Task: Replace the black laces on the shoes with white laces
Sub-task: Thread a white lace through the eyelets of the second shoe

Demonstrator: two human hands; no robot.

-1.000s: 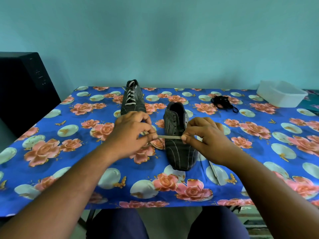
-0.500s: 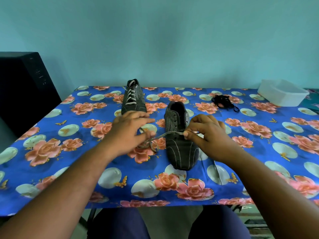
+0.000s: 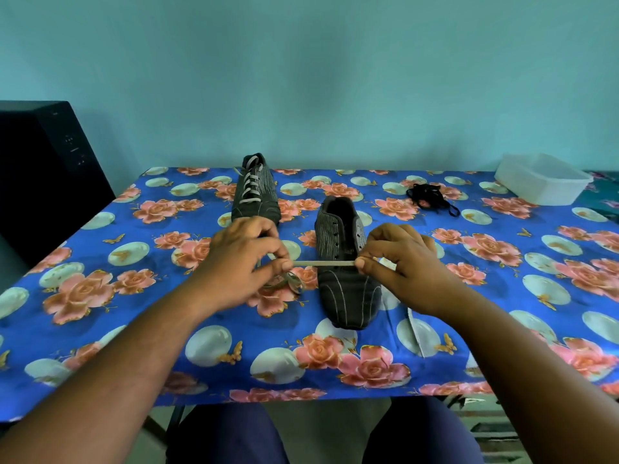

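An unlaced dark striped shoe lies toe toward me at the table's middle. Just above it a white lace is stretched taut between my hands. My left hand pinches its left part, and slack lace curls on the cloth below that hand. My right hand pinches the lace's right part between thumb and forefinger. Behind my left hand lies a second dark shoe, laced in white. A heap of black laces rests at the back right.
The table carries a blue floral cloth. A white plastic tub stands at the back right corner. A black box-like object stands to the table's left. My knees show below the near edge.
Half a second ago my left hand had loosened and the lace sagged. Now that hand pinches the lace again and it is pulled straight between both hands.
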